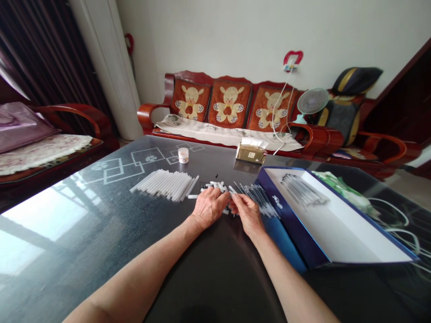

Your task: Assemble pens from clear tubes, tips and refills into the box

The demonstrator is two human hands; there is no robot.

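Short white cylindrical pieces lie just beyond the left grip, near the right grip; I cannot tell whether either clamps anything. Long white tubes lie left, thin grey rods right.

The tubes I saw were plain white, the tabletop near-black with pale squares and flowers, the box navy outside and white inside, and the couch cushions rusty orange with cream cartoon critters lol.

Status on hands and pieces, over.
Left hand, right hand close together at small white pieces; grip unclear. White tubes in a row, left. Open box right, apart from hands.
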